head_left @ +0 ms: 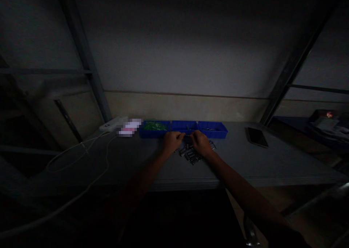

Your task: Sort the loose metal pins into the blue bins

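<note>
My left hand [172, 142] and my right hand [201, 142] are close together above the table, both with pinched fingers. Between their fingertips is a small, thin dark piece [187, 135], too dim and small to name. Just below my right hand lies a pile of small shiny metal cylinders [190, 154], several of them loose on the table. Behind the hands stand three blue bins in a row: the left bin [152, 134] holds green plastic material [155, 126], the middle bin [180, 125] a few small parts, and the right bin [218, 133] thin metal pieces.
A dark phone [256, 137] lies on the grey table [234, 164] at the right. At the left are a white power strip [110, 124], blurred-out papers [129, 128] and a white cable [107, 161]. Metal posts [95, 84] frame both sides, with a wall behind.
</note>
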Demonstrator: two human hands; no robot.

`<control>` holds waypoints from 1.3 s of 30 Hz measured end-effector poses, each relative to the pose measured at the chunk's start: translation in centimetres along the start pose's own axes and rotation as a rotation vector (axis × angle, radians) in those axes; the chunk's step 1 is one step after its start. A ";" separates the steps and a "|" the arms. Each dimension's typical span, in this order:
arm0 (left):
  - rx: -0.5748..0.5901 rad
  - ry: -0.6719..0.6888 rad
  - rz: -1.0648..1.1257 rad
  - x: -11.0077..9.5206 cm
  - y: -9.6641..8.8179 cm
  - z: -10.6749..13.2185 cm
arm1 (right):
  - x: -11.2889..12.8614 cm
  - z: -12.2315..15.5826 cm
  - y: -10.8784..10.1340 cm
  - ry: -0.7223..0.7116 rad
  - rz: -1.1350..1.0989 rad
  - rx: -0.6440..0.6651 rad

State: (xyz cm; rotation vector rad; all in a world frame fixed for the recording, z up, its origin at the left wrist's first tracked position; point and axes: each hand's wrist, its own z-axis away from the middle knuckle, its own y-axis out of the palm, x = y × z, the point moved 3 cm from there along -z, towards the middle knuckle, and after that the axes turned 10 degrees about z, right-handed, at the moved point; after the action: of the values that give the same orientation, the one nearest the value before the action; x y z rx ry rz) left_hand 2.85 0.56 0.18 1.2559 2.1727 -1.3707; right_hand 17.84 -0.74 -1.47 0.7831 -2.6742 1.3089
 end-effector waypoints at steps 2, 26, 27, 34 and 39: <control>0.000 0.012 0.004 0.0 0.0 0.0 | 0.0 0.0 0.0 -0.004 0.011 0.002; 0.225 0.121 -0.054 -1.1 2.1 0.2 | -8.5 -0.3 -4.9 0.641 0.180 -0.311; 0.256 0.135 -0.070 -1.2 2.4 0.0 | -8.8 -0.1 -4.9 0.658 0.189 -0.298; 0.469 0.190 -0.222 -1.1 3.9 -1.8 | -7.2 -0.4 -3.2 0.514 0.200 -0.156; 0.460 0.187 -0.206 -0.8 3.8 -2.0 | -6.2 -0.6 -2.6 0.414 0.173 -0.104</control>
State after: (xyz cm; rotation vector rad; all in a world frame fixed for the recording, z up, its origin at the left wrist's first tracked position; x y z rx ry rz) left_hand 6.66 2.47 -0.56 1.3869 2.2364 -1.9979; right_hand 24.36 0.99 -0.85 0.2380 -2.4863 1.1942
